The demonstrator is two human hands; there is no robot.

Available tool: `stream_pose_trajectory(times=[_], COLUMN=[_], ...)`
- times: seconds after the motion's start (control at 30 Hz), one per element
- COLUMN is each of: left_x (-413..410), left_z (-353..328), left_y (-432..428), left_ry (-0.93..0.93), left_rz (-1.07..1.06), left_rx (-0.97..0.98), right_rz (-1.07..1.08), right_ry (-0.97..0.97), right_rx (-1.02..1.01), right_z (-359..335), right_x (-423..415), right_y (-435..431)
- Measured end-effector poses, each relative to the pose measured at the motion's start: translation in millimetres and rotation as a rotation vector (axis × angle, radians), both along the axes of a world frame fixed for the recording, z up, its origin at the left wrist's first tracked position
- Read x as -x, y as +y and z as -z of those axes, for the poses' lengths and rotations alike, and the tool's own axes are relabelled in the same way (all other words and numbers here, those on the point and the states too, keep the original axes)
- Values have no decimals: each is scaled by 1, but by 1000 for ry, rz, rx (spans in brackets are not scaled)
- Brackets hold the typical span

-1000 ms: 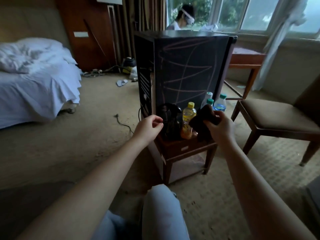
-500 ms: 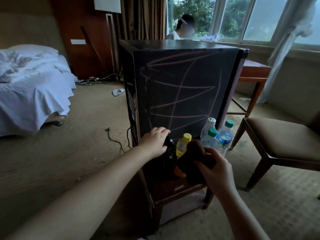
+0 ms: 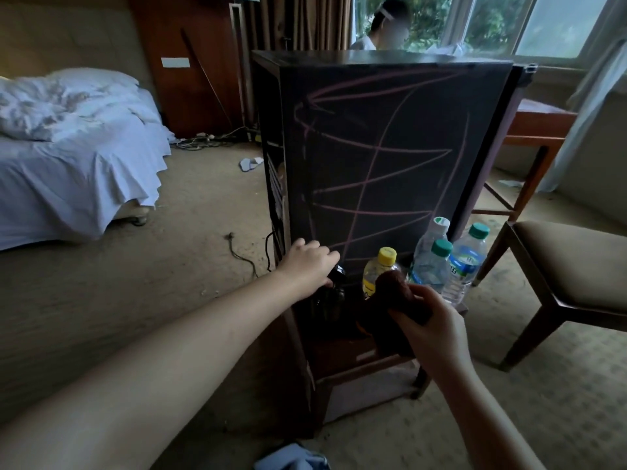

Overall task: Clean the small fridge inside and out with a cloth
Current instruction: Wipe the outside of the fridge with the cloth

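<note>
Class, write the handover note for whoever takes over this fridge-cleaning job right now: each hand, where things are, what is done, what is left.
Left hand grips the head of the black spray bottle, in front of the small fridge.
Right hand holds the dark cloth.
The fridge's facing panel carries pink scribbles; nothing looks wiped yet.
Left to do: spray, wipe the outside, then the inside.
</note>
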State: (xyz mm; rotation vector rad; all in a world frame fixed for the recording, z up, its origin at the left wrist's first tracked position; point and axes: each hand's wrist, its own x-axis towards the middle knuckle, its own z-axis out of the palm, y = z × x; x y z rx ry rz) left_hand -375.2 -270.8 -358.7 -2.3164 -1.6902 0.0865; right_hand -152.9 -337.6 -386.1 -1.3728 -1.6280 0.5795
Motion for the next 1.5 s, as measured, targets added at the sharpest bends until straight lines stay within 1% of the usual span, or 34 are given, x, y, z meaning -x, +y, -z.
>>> stream_pose_trajectory(times=[0.13, 0.27, 0.4, 0.5, 0.67, 0.8, 0.9, 1.03, 1.13, 1.27, 1.37, 1.5], left_x=[32, 78, 129, 175, 250, 295, 321, 340, 345, 346, 338, 310], left_z=[-20, -42, -58, -65, -63, -49, -38, -13, 17, 27, 22, 15], left_y=[-40, -95, -162, -219, -305, -358, -388, -416, -427, -425, -415, -393], left_ry=[-17, -56, -60, -52, -109, -70, -43, -125, -109, -136, -132, -181], left_rz=[-32, -98, -177, -258, -405, -534, -637, -795, -880, -947, -894, -749], left_rx=[-49, -36, -32, -25, -11, 31, 45, 128, 245, 253, 265, 171], right_rz=[-18, -68, -182, -321, -457, -538, -583, -592, -590, -548, -524, -522], right_ry=[-29, -64, -91, -94, -145, -189, -220, -243, -275, -279, -269, -254], right_rx=[1, -1, 1, 30, -2, 37, 26, 31, 39, 2, 1, 15], right_z=[-11, -20, -29, -32, -25, -24, -24, -21, -22, -29, -32, -30], right_x=[17, 54, 108, 150, 207, 247, 265, 269, 263, 250, 245, 238], right_y=[-10, -32, -73, -116, -161, -188, -201, -211, -211, -206, -206, -207])
